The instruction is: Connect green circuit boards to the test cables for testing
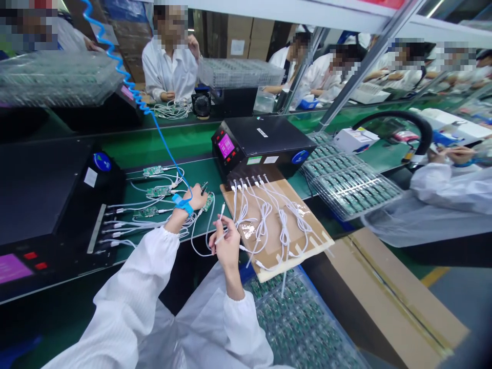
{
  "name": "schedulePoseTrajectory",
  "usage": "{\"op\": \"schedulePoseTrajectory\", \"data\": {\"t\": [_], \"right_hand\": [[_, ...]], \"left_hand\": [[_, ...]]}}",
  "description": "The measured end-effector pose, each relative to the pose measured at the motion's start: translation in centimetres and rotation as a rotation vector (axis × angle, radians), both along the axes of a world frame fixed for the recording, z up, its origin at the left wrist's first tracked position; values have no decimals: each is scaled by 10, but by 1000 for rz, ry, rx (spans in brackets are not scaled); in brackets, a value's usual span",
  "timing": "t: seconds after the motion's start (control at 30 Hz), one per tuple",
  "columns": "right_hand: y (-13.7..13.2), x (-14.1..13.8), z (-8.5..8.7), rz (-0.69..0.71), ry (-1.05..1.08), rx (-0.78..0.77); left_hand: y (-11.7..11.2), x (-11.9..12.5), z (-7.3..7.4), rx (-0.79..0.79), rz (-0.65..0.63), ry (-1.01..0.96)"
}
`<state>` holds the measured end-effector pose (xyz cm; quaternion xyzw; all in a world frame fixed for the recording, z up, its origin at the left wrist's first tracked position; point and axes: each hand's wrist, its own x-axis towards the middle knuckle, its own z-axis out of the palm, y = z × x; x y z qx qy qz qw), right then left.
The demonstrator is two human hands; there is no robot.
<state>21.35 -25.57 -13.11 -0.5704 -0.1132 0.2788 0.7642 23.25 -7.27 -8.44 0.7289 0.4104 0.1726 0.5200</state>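
Observation:
My left hand (197,198), with a blue wrist strap (182,204) on its wrist, is closed at the edge of a small green circuit board (208,202). Its fingertips are partly hidden, and the board tilts up beside them. My right hand (227,240) pinches a white cable, whose plug (223,209) points up near that board. The plug and the board are apart. Left of my hands, more green circuit boards (147,212) lie on the bench with white cables attached.
A black tester (265,143) with a lit screen feeds white cables across a cardboard sheet (269,243). Another black tester (42,189) stands left. A blue coiled cord (163,136) hangs to my wrist. Board trays (349,179) lie right; co-workers sit across and at right.

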Motion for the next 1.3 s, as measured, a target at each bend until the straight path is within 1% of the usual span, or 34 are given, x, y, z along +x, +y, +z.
{"op": "schedulePoseTrajectory", "data": {"t": [0.07, 0.1, 0.13, 0.2, 0.27, 0.3, 0.33, 0.47, 0.63, 0.87, 1.07, 1.3], "right_hand": [[0, 0, 3, -11, 20, 27], [0, -1, 4, -19, 23, 37], [0, -1, 5, -23, 20, 42], [-2, -2, 7, -17, 1, 33], [-4, -3, 9, -5, -30, 13], [-4, -4, 9, -4, -46, 6], [-5, -5, 9, -8, -64, 1], [-5, -6, 8, -37, -141, 4], [-4, -5, 5, -50, -193, 8], [-5, -6, 3, -64, -226, -6], [-5, -7, 1, -79, -219, 4], [-4, -6, 3, -99, -227, 5]], "left_hand": [[-7, -8, 11, -25, 20, -61], [-12, -12, 16, -73, 4, -104], [-17, -17, 22, -163, -29, -161], [-28, -25, 32, -454, -94, -311], [-37, -32, 40, -731, -95, -443], [-40, -34, 43, -808, -68, -482], [-43, -35, 45, -830, -34, -497], [-49, -35, 43, -805, 36, -535], [-53, -34, 39, -776, 61, -547], [-56, -35, 39, -729, 118, -545], [-55, -34, 34, -720, 117, -530], [-56, -36, 33, -695, 111, -523]]}}
